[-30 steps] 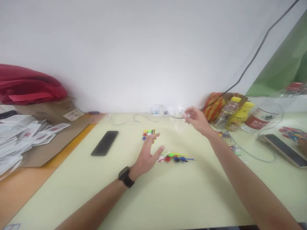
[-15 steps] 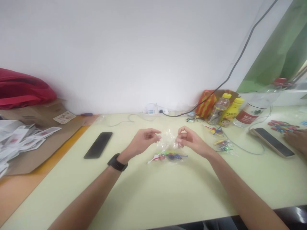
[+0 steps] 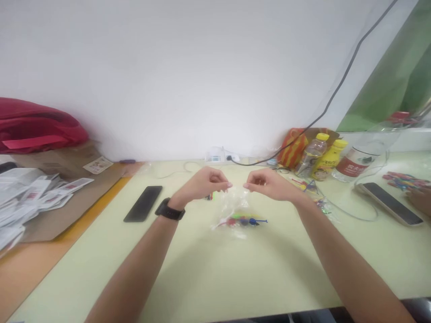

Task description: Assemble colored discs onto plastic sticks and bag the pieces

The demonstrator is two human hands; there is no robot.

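Observation:
My left hand [image 3: 206, 183], with a black watch on its wrist, and my right hand [image 3: 267, 184] are raised over the middle of the pale green table [image 3: 235, 278]. Each pinches a top corner of a small clear plastic bag [image 3: 234, 206] that hangs between them. Behind and below the bag lie small coloured plastic pieces [image 3: 244, 220], red, green and blue, on the table. I cannot tell whether they are inside the bag.
A black phone [image 3: 142, 203] lies to the left. White packets [image 3: 30, 195] are piled on brown card at far left, under a red bag [image 3: 37, 125]. Bottles [image 3: 323, 154], a second phone [image 3: 390, 202], cables and another person's hand [image 3: 420, 197] are at right.
My right hand came back from the far edge with the clear bag. My left hand rose off the table and pinched the bag's other corner; both hands have lifted slightly since.

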